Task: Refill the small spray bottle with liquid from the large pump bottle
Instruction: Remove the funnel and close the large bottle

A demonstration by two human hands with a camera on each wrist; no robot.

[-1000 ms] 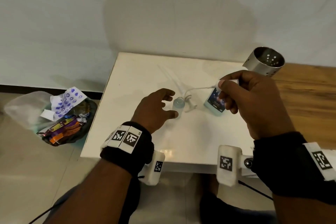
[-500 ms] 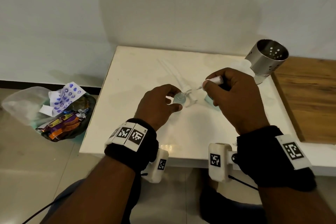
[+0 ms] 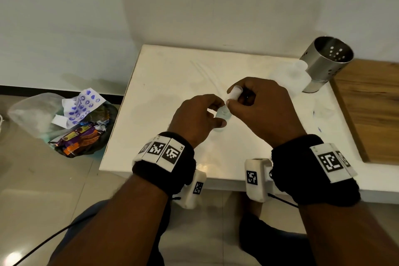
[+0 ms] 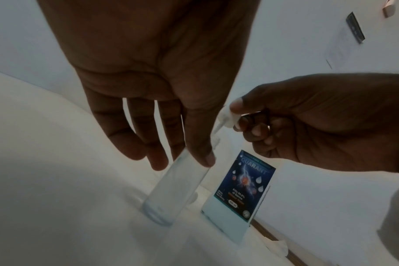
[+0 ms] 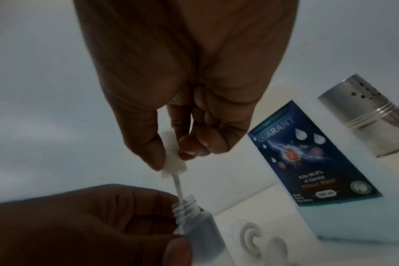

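Head view: white surface w/ its left and near edges in view; most of the bare area lies left of and behind the hands. Left hand and right hand meet near the centre, well in from every edge. Small spray bottle stands upright on the surface between them, left fingers curled round it. Right fingers pinch the white spray head just above the bottle neck. Perforated steel cup stands at the far right, next to a wooden top; a translucent object just beside the cup is too washed out to identify. A bag of wrappers lies on the floor to the left.

Left wrist view: left thumb and fingers grasp the upper part of the clear bottle; its base rests on the surface. Right hand holds the spray head above and to the right. Large pump bottle, blue "QUARANT" label, stands just behind the small one, apart from both hands.

Right wrist view: right thumb and fingers clamp the spray head; its dip tube runs down into the open threaded neck, head not seated. Left hand grips the bottle body. Large bottle and steel cup stand to the right.
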